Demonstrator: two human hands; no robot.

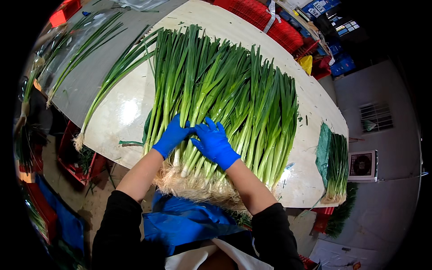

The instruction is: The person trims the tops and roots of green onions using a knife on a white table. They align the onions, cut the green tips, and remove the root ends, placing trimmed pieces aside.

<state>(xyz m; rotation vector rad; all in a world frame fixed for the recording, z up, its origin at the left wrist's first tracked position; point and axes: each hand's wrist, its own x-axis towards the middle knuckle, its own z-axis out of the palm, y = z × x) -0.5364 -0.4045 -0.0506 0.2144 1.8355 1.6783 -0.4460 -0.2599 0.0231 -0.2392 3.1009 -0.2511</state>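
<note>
A wide row of long green onion or leek-like stalks (256, 111) lies side by side on a pale table (114, 125), leaves pointing away and pale roots (202, 185) hanging over the near edge. In a blue glove, my left hand (173, 136) rests on the stalks left of centre, its fingertips bent towards the other hand. My right hand (214, 141), also gloved in blue, lies over the lower stalks just beside it, fingers spread. The two hands meet or nearly meet at the fingertips. Whether fingers hold any stalk between them cannot be told.
Loose stalks (101, 91) lie to the left, across the table's corner and the grey surface (84, 74). At the right edge sits another bunch (337, 165) beside green wrapping (323, 152). Red crates (249, 17) stand beyond the far edge, and another red crate (76, 168) is below left.
</note>
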